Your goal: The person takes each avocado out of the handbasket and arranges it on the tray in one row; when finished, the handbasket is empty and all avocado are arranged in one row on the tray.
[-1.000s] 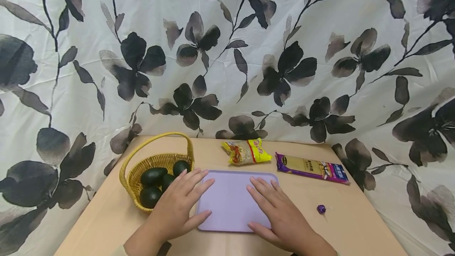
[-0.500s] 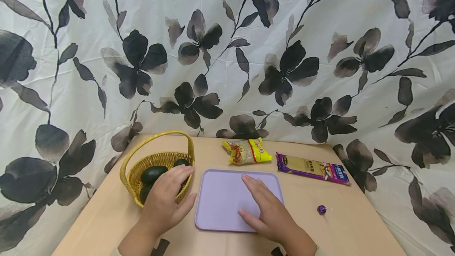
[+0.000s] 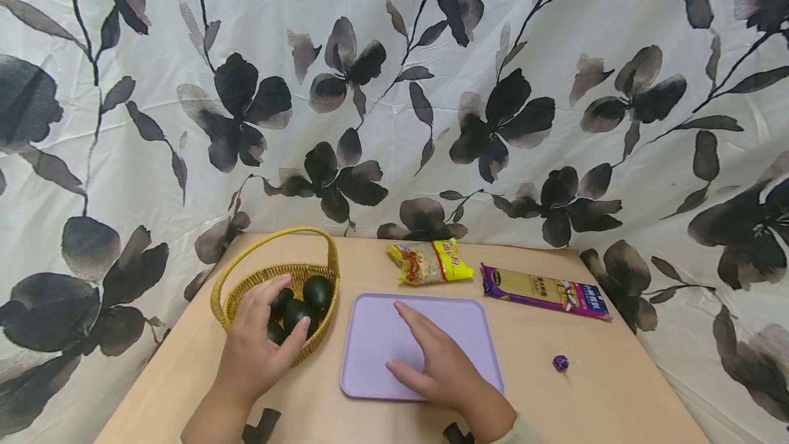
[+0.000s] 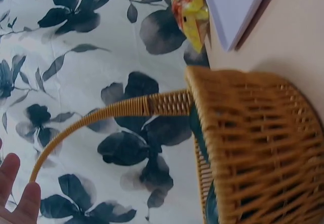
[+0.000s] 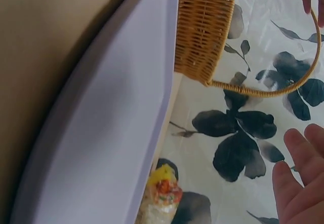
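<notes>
A yellow wicker basket with a tall arched handle holds several dark green avocados. My left hand hovers at the basket's near left side, fingers loosely bent, thumb apart, gripping nothing; it hides part of the contents. In the left wrist view, the woven basket side fills the right, and fingertips show at the lower left. My right hand is held over the lilac tray, thumb spread from extended fingers, holding nothing. The right wrist view has the tray beside the basket.
Behind the tray lies a yellow printed bag with a transparent middle. A long purple and gold packet is at the back right. Nearer, a purple-wrapped lollipop lies on the table. A floral curtain hangs behind.
My left hand has moved left, from the tray's edge to the basket. The right hand has drifted left over the tray and turned more sideways. The objects stay in place.
</notes>
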Motion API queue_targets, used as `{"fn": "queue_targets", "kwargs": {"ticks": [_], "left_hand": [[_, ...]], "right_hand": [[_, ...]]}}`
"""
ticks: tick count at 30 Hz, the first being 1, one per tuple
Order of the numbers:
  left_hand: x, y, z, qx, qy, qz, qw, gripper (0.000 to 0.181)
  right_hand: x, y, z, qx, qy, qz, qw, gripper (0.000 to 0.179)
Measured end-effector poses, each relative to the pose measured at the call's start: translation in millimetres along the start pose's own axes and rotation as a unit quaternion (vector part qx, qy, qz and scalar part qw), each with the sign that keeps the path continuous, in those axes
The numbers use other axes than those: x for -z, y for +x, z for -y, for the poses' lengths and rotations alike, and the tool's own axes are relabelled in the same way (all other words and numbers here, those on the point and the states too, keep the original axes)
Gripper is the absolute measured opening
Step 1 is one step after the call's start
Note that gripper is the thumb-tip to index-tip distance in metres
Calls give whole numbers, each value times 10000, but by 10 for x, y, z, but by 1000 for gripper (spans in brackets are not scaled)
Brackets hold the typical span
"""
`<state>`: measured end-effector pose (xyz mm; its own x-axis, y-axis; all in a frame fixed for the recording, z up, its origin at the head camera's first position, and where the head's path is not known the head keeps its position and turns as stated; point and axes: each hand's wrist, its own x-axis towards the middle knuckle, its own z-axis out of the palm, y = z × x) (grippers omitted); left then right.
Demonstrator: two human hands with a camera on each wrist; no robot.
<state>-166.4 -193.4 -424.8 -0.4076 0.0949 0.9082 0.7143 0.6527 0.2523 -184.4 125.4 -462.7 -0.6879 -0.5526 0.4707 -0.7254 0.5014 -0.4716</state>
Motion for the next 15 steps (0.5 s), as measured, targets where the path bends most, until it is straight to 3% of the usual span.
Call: {"fn": "queue_targets", "kwargs": {"ticks": [7, 15], "left_hand": [[118, 22, 80, -51, 468, -399, 9981, 64], [295, 75, 167, -151, 1109, -900, 9896, 61]], "right_hand": [[-148, 124, 52, -1, 315, 54, 9995, 84], [-267, 287, 90, 31, 596, 205, 9980, 82]]}}
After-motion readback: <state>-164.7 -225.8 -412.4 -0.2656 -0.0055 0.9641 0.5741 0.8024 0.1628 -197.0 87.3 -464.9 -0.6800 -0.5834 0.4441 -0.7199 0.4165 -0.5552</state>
